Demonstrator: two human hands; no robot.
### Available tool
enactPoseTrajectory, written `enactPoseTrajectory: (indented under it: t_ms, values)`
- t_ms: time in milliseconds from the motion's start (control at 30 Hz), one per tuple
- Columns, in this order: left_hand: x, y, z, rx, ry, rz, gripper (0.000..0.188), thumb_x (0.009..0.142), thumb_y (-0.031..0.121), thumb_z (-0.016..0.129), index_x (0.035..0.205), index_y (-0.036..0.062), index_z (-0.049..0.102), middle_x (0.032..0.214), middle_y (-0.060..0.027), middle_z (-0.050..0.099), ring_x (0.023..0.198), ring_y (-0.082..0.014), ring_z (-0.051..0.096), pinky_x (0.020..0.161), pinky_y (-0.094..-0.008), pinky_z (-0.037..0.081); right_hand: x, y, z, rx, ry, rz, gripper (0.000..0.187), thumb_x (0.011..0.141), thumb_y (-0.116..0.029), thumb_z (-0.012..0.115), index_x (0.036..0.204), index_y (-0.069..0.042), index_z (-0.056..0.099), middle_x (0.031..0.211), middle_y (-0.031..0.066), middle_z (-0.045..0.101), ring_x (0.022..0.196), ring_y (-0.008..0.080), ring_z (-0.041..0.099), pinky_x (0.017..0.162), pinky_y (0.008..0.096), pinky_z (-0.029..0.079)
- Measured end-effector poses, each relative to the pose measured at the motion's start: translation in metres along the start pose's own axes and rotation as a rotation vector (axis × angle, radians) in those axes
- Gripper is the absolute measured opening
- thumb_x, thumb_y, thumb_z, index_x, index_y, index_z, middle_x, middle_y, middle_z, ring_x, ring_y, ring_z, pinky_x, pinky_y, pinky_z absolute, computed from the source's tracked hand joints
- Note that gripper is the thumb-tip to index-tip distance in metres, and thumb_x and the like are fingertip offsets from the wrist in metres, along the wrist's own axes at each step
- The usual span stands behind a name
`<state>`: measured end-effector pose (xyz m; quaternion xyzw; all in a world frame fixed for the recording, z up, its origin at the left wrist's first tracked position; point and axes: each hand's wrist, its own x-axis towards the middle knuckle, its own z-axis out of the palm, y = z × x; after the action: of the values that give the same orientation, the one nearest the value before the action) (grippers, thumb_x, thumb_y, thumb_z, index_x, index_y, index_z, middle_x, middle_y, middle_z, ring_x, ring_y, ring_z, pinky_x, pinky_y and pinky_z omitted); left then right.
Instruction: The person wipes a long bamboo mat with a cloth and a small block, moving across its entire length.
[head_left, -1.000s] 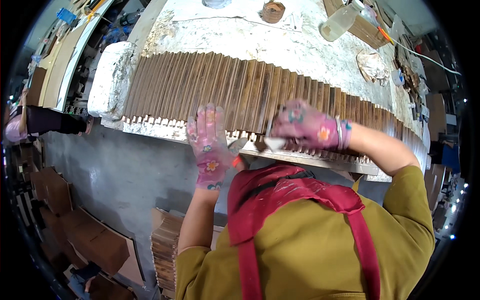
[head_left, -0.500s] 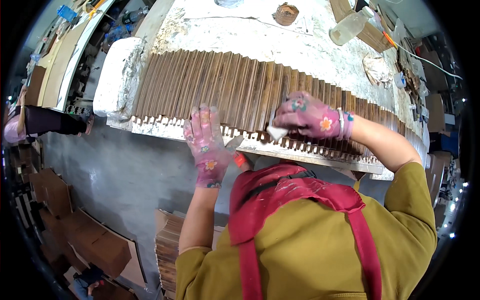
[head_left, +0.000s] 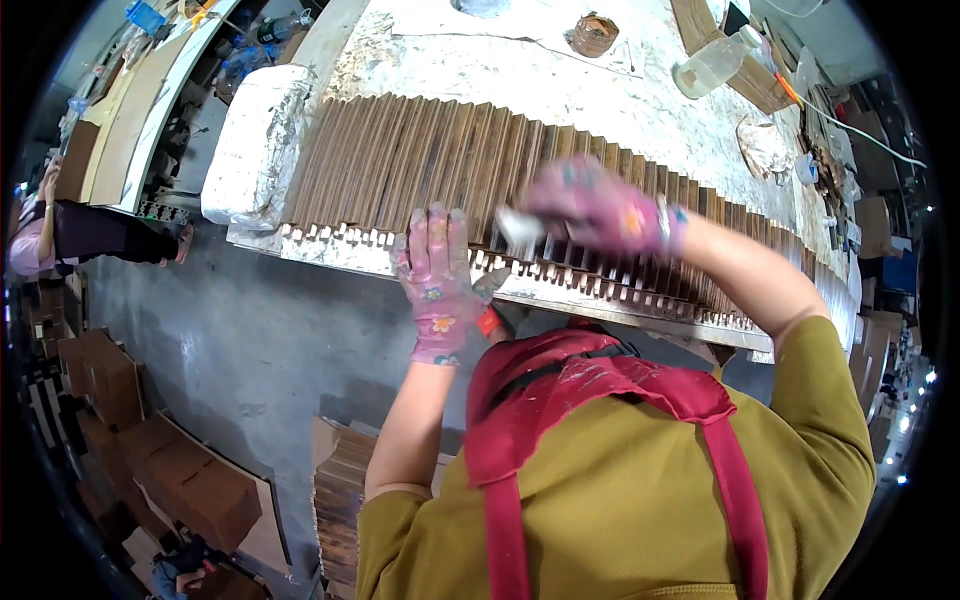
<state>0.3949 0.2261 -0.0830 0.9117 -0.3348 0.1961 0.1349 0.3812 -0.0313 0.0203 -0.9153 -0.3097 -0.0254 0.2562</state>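
A long row of dark brown wooden strips (head_left: 400,165) lies side by side on the table, with pale tips at their near ends. My left hand (head_left: 438,285), in a pink flowered glove, rests flat against the near ends of the strips, fingers stretched out. Over the middle of the row is my gloved right hand (head_left: 600,210), smeared by motion. Its fingers are closed on a small white piece (head_left: 518,228), perhaps a sponge or folded cloth; blur hides its exact kind.
A white wrapped block (head_left: 255,145) stands at the row's left end. Beyond the strips are a brown cut-down container (head_left: 594,35) and a clear plastic bottle (head_left: 715,65). Cardboard boxes (head_left: 190,480) sit on the floor at left, and another person (head_left: 90,235) stands at far left.
My right hand has moved left along the strips with the white piece. The whole view has shifted slightly; my left hand stays flat at the strips' near ends.
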Motion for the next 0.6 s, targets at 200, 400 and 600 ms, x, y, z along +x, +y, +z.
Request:
enactPoseTrajectory:
  t_ms: [200, 400, 600]
  values:
    - [0.002, 0.002, 0.001, -0.039, 0.052, -0.005, 0.087, 0.080, 0.068, 0.059, 0.139, 0.0047, 0.048, 0.148, -0.0151, 0.041, 0.139, -0.0374, 0.032, 0.113, -0.0547, 0.025, 0.075, 0.073, 0.030, -0.160, 0.243, 0.153, 0.031, 0.089, -0.014, 0.065, 0.120, -0.013, 0.061, 0.107, 0.0108, 0.066, 0.096, 0.0295, 0.065, 0.085, 0.0423, 0.052]
    - [0.001, -0.015, -0.027, -0.065, 0.098, -0.103, 0.095, 0.085, 0.070, 0.055, 0.145, -0.0014, 0.040, 0.152, -0.0188, 0.037, 0.142, -0.0385, 0.031, 0.117, -0.0523, 0.021, 0.029, 0.014, -0.006, -0.068, -0.218, -0.017, 0.030, 0.088, -0.019, 0.065, 0.118, -0.017, 0.063, 0.111, 0.0066, 0.066, 0.102, 0.0244, 0.064, 0.090, 0.0421, 0.049]
    - [0.002, -0.060, -0.011, 0.073, 0.041, -0.057, 0.102, 0.082, 0.071, 0.057, 0.148, -0.0028, 0.033, 0.154, -0.0217, 0.031, 0.143, -0.0398, 0.026, 0.116, -0.0561, 0.021, 0.094, 0.093, 0.013, -0.010, 0.227, 0.419, 0.031, 0.089, -0.013, 0.063, 0.119, -0.008, 0.061, 0.111, 0.0149, 0.065, 0.092, 0.0307, 0.067, 0.085, 0.0410, 0.054]
